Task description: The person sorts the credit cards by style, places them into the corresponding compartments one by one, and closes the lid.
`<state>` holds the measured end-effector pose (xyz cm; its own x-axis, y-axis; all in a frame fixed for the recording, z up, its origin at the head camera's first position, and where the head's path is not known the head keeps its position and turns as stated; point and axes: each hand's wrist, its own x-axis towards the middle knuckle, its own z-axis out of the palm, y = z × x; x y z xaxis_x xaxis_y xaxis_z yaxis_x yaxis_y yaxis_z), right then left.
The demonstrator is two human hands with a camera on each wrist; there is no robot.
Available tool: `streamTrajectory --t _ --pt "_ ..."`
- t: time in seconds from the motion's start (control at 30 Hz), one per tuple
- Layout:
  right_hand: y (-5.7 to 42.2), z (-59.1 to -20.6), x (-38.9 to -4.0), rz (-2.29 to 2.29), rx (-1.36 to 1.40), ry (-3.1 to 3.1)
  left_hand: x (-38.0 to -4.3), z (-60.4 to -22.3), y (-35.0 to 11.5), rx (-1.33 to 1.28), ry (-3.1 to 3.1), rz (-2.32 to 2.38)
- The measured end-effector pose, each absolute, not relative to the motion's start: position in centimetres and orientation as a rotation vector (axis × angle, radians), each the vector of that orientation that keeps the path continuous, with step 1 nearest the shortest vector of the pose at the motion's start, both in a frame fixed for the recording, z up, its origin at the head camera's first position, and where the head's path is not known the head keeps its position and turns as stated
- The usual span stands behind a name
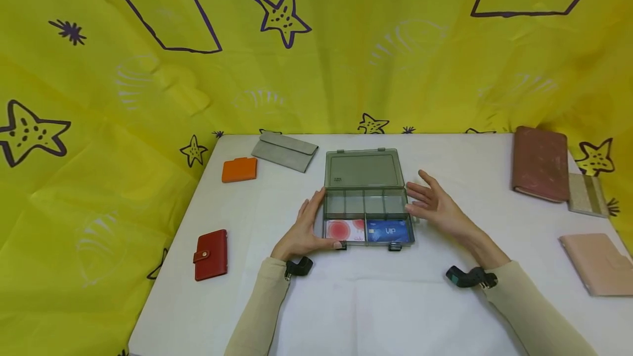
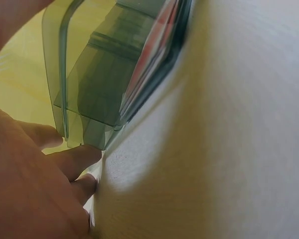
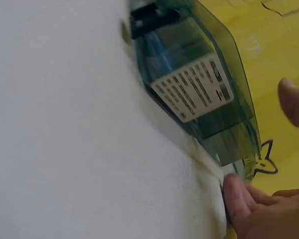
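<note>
A translucent grey-green compartment box (image 1: 344, 202) lies on the table with its lid (image 1: 366, 170) raised and leaning back. In its front compartments are a white card with red circles (image 1: 339, 231) and a blue card marked VIP (image 1: 387, 231). My left hand (image 1: 307, 232) touches the box's left end with fairly straight fingers, its thumb beside the left front latch. Beside the right end is my right hand (image 1: 435, 206), fingers spread and holding nothing. In the right wrist view, a printed label (image 3: 194, 88) shows on the box's side.
An orange card holder (image 1: 239, 170), a grey flap pouch (image 1: 285, 150) and a red snap wallet (image 1: 211, 255) lie leftward. To the right are a brown notebook (image 1: 539, 163), a beige notebook (image 1: 587, 195) and a pink folder (image 1: 595, 265). A yellow patterned cloth (image 1: 326, 81) hangs behind the table.
</note>
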<state>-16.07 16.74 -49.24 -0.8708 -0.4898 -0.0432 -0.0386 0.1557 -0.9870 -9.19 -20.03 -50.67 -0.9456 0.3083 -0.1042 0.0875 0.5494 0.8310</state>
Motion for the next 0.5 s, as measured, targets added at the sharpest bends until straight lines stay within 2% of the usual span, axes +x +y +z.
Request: streamTrajectory --t 0.23,0.5 --pt "16.6 -49.9 -17.5 -1.878 -0.363 1.757 -9.3 -50.8 -20.1 0.391 2.556 1.331" --pt "16.4 -50.4 -17.3 -2.021 -0.409 1.707 -9.5 -50.9 -20.4 0.545 2.565 1.354"
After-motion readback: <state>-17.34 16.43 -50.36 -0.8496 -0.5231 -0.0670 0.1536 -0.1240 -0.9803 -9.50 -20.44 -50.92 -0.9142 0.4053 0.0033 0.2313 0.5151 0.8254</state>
